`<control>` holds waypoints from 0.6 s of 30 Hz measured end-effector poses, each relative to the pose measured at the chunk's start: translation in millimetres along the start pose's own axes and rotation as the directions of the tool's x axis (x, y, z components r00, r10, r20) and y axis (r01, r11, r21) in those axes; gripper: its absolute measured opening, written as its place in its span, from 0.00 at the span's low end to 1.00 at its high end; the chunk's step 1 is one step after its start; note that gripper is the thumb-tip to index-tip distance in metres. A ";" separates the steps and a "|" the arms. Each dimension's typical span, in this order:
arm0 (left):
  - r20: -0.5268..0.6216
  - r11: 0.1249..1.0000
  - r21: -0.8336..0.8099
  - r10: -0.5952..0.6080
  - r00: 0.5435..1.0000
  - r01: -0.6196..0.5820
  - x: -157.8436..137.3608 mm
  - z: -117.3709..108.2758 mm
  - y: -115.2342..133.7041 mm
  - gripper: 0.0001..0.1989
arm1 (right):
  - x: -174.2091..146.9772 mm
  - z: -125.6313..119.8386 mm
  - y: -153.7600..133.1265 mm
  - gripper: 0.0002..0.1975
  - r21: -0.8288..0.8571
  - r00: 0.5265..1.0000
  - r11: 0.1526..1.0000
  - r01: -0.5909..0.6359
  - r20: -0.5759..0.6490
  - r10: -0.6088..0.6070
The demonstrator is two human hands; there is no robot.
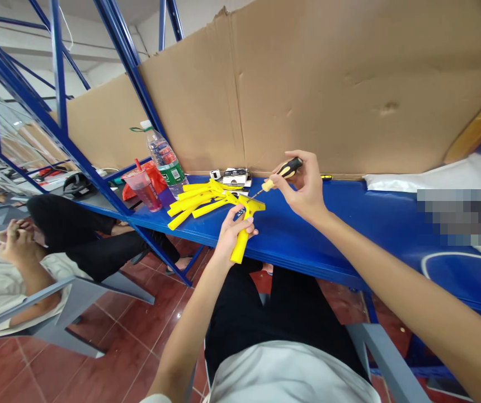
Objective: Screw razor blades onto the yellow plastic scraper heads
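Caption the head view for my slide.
At a blue table, the left hand grips a yellow T-shaped tool while the right hand holds a screwdriver angled toward its head.

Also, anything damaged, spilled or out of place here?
Yes, minor: the cardboard panel has a scuffed dent on its right part and a ragged top edge near the seam. No spill visible on the blue table, though pixelation hides part of its right side. Yellow pieces overlap loosely.

Yellow tool (240,244) of smooth plastic, metal screwdriver shaft (257,195), glossy tabletop (349,218), matt cardboard panel (307,89).
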State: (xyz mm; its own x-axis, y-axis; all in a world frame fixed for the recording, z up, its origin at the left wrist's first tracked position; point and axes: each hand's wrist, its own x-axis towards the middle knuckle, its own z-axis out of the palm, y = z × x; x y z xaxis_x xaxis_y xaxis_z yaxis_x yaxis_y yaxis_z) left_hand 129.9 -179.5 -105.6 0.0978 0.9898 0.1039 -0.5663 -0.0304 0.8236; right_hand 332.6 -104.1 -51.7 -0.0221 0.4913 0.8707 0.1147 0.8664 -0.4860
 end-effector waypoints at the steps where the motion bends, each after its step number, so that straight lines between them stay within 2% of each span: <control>1: 0.000 1.000 -0.002 -0.001 1.000 0.001 -0.1 0.1 0.0 0.36 | 0.3 -0.4 0.6 0.29 -0.015 1.000 1.000 0.000 -0.021 0.000; 4: 0.009 1.000 0.000 -0.001 1.000 0.001 -0.4 -0.2 -0.4 0.36 | 0.1 -1.6 -1.2 0.29 -0.035 0.999 0.999 0.012 -0.047 -0.014; 10: -0.006 1.000 -0.028 -0.004 1.000 0.003 -1.0 -1.2 0.2 0.36 | -4.7 3.0 -12.4 0.27 0.074 0.998 0.997 0.001 0.067 -0.006; 15: -0.016 0.999 -0.047 -0.009 1.000 0.009 -2.3 0.7 2.7 0.35 | -7.1 5.8 -9.6 0.25 0.043 0.998 0.997 0.069 -0.018 -0.068; 18: -0.004 0.999 -0.038 -0.004 1.000 0.004 -2.4 0.7 2.9 0.35 | -7.8 6.3 -9.8 0.24 0.033 0.995 0.994 0.101 0.002 -0.101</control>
State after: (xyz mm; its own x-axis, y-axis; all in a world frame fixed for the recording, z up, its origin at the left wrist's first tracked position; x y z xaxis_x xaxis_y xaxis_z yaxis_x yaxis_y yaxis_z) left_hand 128.6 -182.0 -103.0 0.0968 0.9904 0.0986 -0.5966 -0.0216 0.8023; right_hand 325.4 -115.9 -54.3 -0.0352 0.4012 0.9153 0.0793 0.9141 -0.3976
